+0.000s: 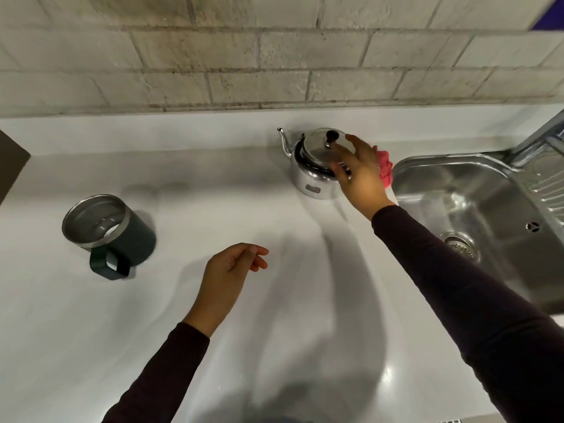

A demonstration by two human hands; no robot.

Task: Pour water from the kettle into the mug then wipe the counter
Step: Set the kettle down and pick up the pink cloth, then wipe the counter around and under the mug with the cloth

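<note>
- Kettle [316,166] stands upright on the white bench [213,300] near the back wall, with the right hand [361,175] laid against its right side.
- Its thin curved spout [283,141] points left and a little toward the wall; the black handle [308,161] lies folded down over the front of the body, and the lid with its black knob [332,136] sits on top.
- Right hand reaches forward with the arm nearly straight, palm down, fingers loosely spread over the lid edge; the thumb [340,172] touches the handle end. Whether the handle is truly gripped cannot be told.
- A dark sleeve [457,285] covers the right arm to the wrist.
- Just behind the right hand, between the kettle and the sink, a pink cloth [385,167] lies crumpled, partly hidden by the fingers.
- To the right of that hand is the steel sink [457,184], its drain [462,247] showing, and a ribbed draining area at the far right edge.
- Left hand [232,276] hovers over the middle of the bench, well apart from the kettle, palm turned inward, fingers loosely curled and holding nothing.
- Left forearm rises from the lower edge in the same dark sleeve.
- Left of the left hand, the dark green mug [110,230] stands upright, steel inside, its handle [111,265] pointing toward the person.
- Pale stone tiles [274,56] form the wall beyond both hands.
</note>
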